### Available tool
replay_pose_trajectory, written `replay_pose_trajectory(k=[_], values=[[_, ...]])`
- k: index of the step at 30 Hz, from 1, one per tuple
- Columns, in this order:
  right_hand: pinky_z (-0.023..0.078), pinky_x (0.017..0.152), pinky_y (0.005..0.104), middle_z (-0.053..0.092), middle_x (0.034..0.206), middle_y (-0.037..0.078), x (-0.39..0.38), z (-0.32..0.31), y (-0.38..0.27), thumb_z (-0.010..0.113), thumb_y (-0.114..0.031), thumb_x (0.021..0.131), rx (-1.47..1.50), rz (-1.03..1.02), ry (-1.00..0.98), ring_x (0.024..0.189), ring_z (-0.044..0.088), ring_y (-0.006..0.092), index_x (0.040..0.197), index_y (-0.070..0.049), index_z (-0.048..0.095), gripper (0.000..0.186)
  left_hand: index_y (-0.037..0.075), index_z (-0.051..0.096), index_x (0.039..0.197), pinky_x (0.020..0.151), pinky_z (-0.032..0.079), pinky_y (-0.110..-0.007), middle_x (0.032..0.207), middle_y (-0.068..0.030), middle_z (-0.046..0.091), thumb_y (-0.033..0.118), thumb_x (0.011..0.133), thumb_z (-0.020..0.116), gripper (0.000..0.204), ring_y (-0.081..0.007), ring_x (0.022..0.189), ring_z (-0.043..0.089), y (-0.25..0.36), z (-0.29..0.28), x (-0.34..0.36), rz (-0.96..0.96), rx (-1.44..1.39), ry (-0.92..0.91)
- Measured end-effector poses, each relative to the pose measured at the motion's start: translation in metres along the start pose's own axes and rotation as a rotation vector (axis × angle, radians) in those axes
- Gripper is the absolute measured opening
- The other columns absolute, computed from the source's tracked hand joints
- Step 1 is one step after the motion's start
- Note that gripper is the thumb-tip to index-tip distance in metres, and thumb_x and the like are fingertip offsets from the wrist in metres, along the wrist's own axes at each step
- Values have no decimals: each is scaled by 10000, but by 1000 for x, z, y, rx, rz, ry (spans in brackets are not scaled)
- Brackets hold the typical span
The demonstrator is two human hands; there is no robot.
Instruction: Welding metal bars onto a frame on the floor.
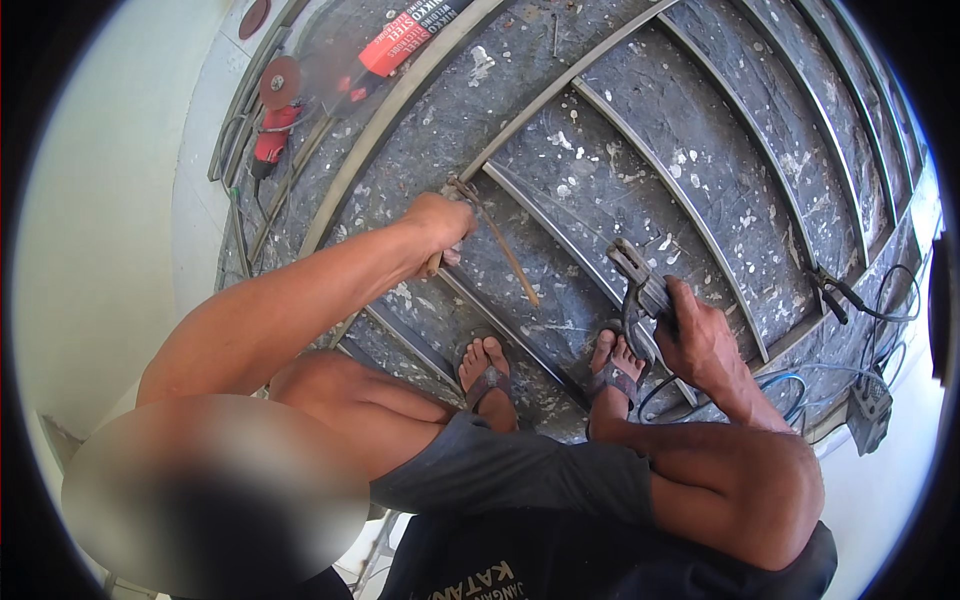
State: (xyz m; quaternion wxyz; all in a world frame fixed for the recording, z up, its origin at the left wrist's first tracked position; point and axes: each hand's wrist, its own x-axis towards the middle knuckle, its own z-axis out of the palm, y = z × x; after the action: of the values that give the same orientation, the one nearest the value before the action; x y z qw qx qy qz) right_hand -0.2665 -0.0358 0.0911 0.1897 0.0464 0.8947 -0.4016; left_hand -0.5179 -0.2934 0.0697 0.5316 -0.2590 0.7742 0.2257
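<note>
Nearest to me I see bent knees in dark grey shorts and two bare feet in strap sandals [487, 380], planted on a speckled, paint-spattered dark floor [700, 170] between the bars of a grey metal frame [400, 95] lying flat on it.

Just past the right foot, my right hand [700, 335] has its fingers wrapped around the grip of a dark, blocky electrode holder [640, 290], whose squared jaws point up and away. A blue cable [775, 380] loops on the floor beside that wrist.

Further out on the other side, my left hand [440, 225] is closed in a fist around the handle of a thin chipping hammer [495, 235]. Its slim, rust-brown shaft slants down toward the feet, while its small head sits at a joint where two frame bars meet.

The frame itself is made of flat, dull steel strips, with curved bars fanning outward from that joint.

At the far left edge lies a red angle grinder [275, 125] with a round, reddish disc, and beyond it a long red and white box [410, 35]. Far right, a black clamp [830, 295] bites a bar, with dark cables trailing to a grey box [868, 405].
</note>
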Motion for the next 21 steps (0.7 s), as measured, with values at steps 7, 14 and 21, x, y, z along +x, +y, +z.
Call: replay_pose_trajectory(k=[7, 14, 21], values=[[469, 543, 508, 612, 837, 269, 3, 3, -1, 603, -219, 864, 18, -3, -18, 682, 590, 466, 1330, -109, 422, 512, 21, 446, 648, 361, 290, -288, 549, -38, 401, 4, 791, 577, 194, -126, 404, 353, 2, -1, -2, -3, -22, -10], [469, 548, 510, 611, 850, 271, 2, 4, 1, 604, -217, 859, 29, -16, -38, 688, 590, 465, 1329, -102, 415, 520, 23, 441, 643, 354, 284, -291, 544, -37, 399, 6, 788, 581, 202, -129, 402, 351, 2, 0, -3, -6, -40, -9], [471, 570, 509, 606, 849, 269, 3, 6, -1, 614, -184, 836, 19, -3, -45, 704, 594, 459, 1301, -74, 406, 521, 26, 441, 645, 353, 280, -289, 543, -34, 395, 7, 780, 586, 199, -128, 401, 349, 0, 0, -1, 2, -57, 10]])
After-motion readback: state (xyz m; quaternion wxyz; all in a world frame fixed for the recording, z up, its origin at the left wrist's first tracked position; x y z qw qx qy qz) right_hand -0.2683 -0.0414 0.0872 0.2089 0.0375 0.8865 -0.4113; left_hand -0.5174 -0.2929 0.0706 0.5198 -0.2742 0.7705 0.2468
